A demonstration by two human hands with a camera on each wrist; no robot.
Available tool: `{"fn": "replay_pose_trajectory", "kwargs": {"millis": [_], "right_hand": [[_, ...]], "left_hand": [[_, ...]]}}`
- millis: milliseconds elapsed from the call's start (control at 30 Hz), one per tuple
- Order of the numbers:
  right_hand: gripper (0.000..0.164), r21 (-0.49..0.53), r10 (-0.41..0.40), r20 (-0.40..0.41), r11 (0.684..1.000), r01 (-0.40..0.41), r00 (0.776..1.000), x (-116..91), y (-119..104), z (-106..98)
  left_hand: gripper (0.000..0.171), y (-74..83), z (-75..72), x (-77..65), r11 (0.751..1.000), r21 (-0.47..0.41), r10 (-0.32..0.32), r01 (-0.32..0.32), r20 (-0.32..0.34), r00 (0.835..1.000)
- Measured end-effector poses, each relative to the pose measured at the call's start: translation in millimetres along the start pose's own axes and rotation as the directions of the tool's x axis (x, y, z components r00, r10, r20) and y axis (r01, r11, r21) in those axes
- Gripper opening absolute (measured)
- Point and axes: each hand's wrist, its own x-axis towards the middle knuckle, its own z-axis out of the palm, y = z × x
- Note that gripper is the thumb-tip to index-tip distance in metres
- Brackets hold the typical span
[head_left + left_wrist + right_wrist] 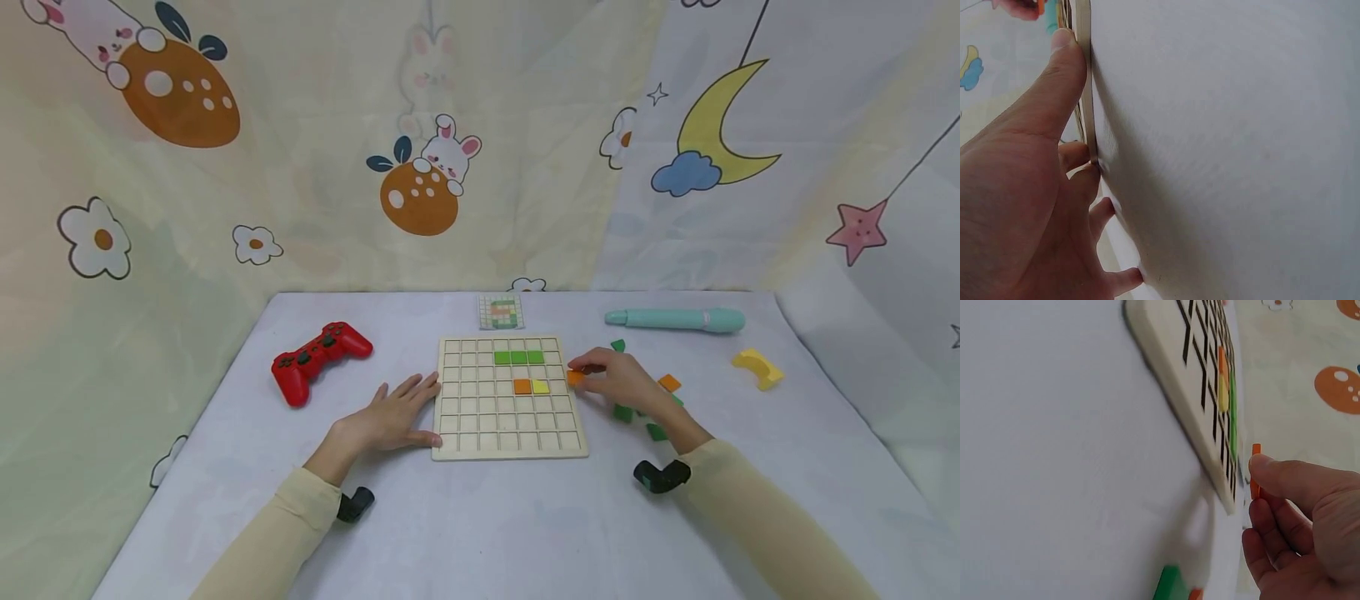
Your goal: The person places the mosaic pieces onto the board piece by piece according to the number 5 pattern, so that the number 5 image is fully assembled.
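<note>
A pale wooden grid board [472,417] lies at the middle of the table. Set in its cells are a row of three green tiles [518,357], and below them an orange tile [521,387] beside a yellow tile [540,387]. My right hand [621,381] pinches another orange tile [1255,478] between thumb and fingers, just above the board's right edge. The left hand [392,414] rests at the board's left edge, thumb on its lower corner and fingers spread, as the left wrist view also shows.
Loose green tiles [657,432] and an orange tile [670,382] lie right of the board, partly behind my right arm. A small pattern card [501,312] sits behind the board. A red game controller [321,360], a teal pen-shaped object [675,320] and a yellow curved piece [758,367] lie around.
</note>
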Motion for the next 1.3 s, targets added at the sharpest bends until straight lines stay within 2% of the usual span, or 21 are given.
{"fn": "replay_pose_trajectory", "kwargs": {"millis": [367, 633, 867, 1300], "right_hand": [[0.032, 0.015, -0.132, 0.016, 0.991, 0.132, 0.991, 26.4, -37.9, 22.2], [0.032, -0.013, -0.116, 0.059, 0.993, 0.117, 0.991, 39.0, -57.0, 47.7], [0.031, -0.035, -0.106, 0.064, 0.994, 0.108, 0.992, 43.5, -66.3, 66.2], [0.030, -0.072, -0.121, 0.051, 0.990, 0.125, 0.991, 45.6, -71.5, 73.0]], "left_hand": [[0.096, -1.5, 1.9, -0.3, 1.000, 0.004, 0.002, -0.002, -0.012, 1.000], [0.096, -2.0, 2.2, 1.4, 1.000, 0.019, 0.011, -0.010, -0.019, 1.000], [0.094, -2.8, 2.1, 0.2, 1.000, 0.015, 0.021, -0.020, -0.017, 1.000], [0.095, -1.3, 1.4, 0.8, 1.000, 0.013, 0.010, -0.010, -0.011, 1.000]]}}
